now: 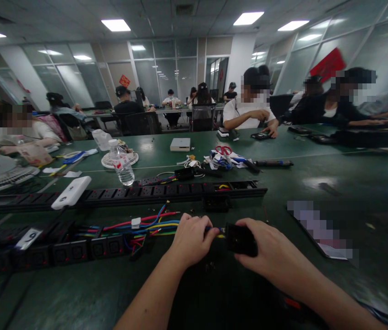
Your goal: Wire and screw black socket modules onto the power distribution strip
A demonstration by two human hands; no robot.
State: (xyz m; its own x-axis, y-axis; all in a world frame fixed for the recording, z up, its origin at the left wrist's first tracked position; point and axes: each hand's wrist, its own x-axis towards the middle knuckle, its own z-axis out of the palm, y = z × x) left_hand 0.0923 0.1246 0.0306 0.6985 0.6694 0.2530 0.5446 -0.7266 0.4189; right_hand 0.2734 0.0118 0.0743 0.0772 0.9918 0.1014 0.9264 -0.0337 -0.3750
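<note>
My left hand [194,237] pinches a blue wire [208,228] near its end. Thumb and fingers of my right hand [265,247] are closed around a small black plastic housing [240,240]. The wire's bare tip reaches the housing's left side; I cannot tell whether it is inside. Red, blue, yellow and green wires [159,224] run left from my left hand to a black strip of sockets [70,251]. A white label with a 9 or 6 [29,239] lies on that strip.
Behind lies a long black socket strip [139,192] with a white power bank-like block [72,192] on it. A water bottle [121,165], red-handled scissors [223,150] and a screwdriver-like tool [272,163] are farther back. A blurred flat object [320,231] lies right. Co-workers sit across the table.
</note>
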